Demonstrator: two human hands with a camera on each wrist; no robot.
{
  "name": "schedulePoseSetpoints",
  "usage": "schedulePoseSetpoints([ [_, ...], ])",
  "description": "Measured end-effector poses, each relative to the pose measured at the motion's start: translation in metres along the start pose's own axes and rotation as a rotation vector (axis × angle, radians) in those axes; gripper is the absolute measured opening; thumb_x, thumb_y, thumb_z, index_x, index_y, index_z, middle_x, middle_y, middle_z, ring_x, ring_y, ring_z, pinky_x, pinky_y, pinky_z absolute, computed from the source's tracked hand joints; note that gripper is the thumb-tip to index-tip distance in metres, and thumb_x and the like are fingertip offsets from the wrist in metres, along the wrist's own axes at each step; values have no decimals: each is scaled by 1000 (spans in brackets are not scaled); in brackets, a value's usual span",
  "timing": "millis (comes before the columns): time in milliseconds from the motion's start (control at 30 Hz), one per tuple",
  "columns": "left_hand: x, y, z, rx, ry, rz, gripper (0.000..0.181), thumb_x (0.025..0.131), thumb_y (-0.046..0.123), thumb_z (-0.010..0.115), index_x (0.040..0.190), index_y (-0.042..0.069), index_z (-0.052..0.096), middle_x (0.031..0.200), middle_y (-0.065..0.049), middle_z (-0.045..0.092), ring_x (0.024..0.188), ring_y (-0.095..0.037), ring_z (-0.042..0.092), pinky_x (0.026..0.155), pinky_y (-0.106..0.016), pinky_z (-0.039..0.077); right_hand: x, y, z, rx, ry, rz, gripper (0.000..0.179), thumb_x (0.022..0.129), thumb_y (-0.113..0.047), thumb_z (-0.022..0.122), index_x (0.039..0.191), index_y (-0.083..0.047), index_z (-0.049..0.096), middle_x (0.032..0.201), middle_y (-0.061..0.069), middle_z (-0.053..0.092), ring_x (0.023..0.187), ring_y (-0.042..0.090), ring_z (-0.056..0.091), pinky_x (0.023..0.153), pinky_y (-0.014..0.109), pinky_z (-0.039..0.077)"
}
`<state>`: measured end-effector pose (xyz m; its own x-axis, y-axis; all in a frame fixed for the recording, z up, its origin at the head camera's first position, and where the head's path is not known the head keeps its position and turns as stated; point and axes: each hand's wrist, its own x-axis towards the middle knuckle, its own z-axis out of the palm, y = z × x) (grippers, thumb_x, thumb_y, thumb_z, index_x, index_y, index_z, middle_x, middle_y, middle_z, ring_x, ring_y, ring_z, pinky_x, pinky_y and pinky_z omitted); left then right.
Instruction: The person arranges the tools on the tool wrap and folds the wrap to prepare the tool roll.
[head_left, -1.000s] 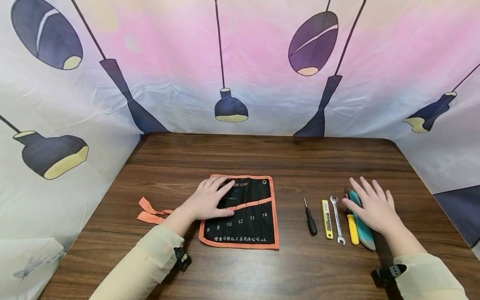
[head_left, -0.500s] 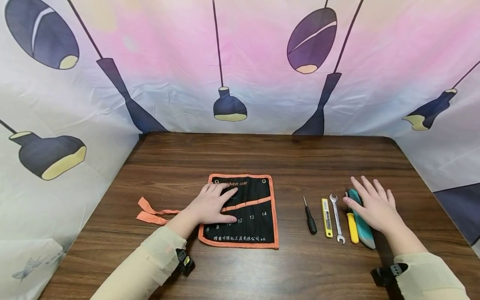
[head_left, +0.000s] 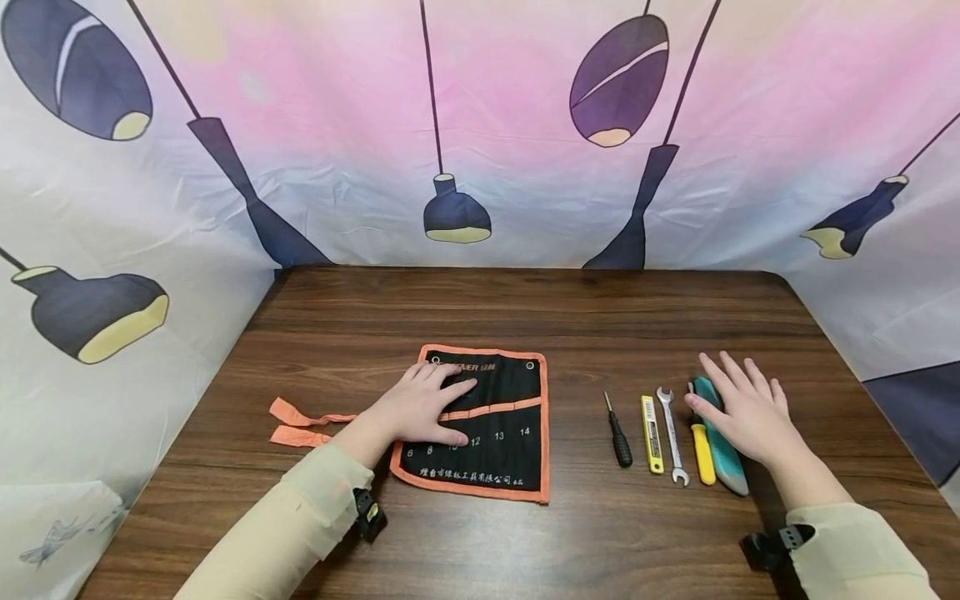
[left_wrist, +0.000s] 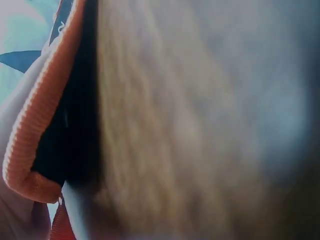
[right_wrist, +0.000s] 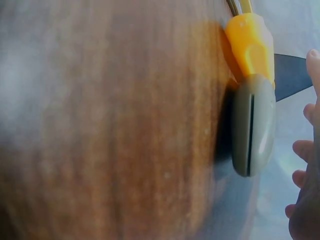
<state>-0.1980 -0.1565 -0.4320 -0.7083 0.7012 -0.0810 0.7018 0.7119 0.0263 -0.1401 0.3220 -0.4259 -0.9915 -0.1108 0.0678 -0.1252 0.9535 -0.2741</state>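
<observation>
At the far left of the wooden tabletop (head_left: 585,312), two orange ties (head_left: 300,437) are laid out, their right ends hidden under the forearm. Beside them a pale sleeve (head_left: 277,525) is seen, with a small black camera (head_left: 368,514) strapped at its cuff. The left hand (head_left: 423,406) is spread palm down, fingers extended, over the left part of the black tool pouch (head_left: 498,462); nothing is gripped by it, and how firmly the cloth is pressed cannot be told. The pouch is spread flat left of the table's middle, edged in orange and crossed by an orange band; pocket numbers are printed below the band, one of them partly covered by the thumb.

To the right of the pouch, well apart from it, a black screwdriver (head_left: 620,442) is placed, followed by a flat yellow piece (head_left: 652,435) bearing a printed label, an open-ended wrench (head_left: 672,437), a yellow-handled tool (head_left: 703,457) and a teal tool (head_left: 723,454) with a grey end. The last two are set close together; whether they are touching cannot be told. The right hand (head_left: 750,418) is held above the teal tool's upper part, fingers straight and fanned, nothing grasped.
</observation>
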Motion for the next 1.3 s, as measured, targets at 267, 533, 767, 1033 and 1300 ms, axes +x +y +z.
schedulePoseSetpoints([
  [267,2,-1,-7,13,-11,6,87,74,74,54,145,26,37,144,-8,33,129,-29,31,105,-50,18,-3,1,1,5,-20,11,77,93,-56,43,151,-13,15,148,30,17,132,53,8,95,71,2],
  [533,0,22,-7,-75,56,-79,84,77,74,51,145,26,37,124,-4,43,107,-23,40,84,-43,29,-5,2,-1,2,-3,3,77,94,-54,43,151,-12,15,147,31,18,132,53,8,95,71,5],
  [767,3,36,-1,-99,29,-146,88,76,78,46,145,25,37,121,-6,44,107,-23,40,78,-37,28,-6,3,-1,-1,-5,6,77,94,-56,42,151,-12,16,147,30,19,132,53,9,95,70,4],
  [1033,7,42,7,-76,69,-174,90,73,79,48,145,25,38,118,-5,43,100,-21,38,76,-36,29,-7,6,0,7,-14,17,76,94,-56,41,151,-13,15,147,30,18,132,53,7,95,70,3],
  [1300,6,39,7,-44,50,-160,90,72,78,51,146,28,36,120,-4,42,106,-24,39,85,-44,29,-6,7,0,15,-27,16,76,94,-55,42,151,-13,13,148,30,16,133,53,5,95,70,2],
])
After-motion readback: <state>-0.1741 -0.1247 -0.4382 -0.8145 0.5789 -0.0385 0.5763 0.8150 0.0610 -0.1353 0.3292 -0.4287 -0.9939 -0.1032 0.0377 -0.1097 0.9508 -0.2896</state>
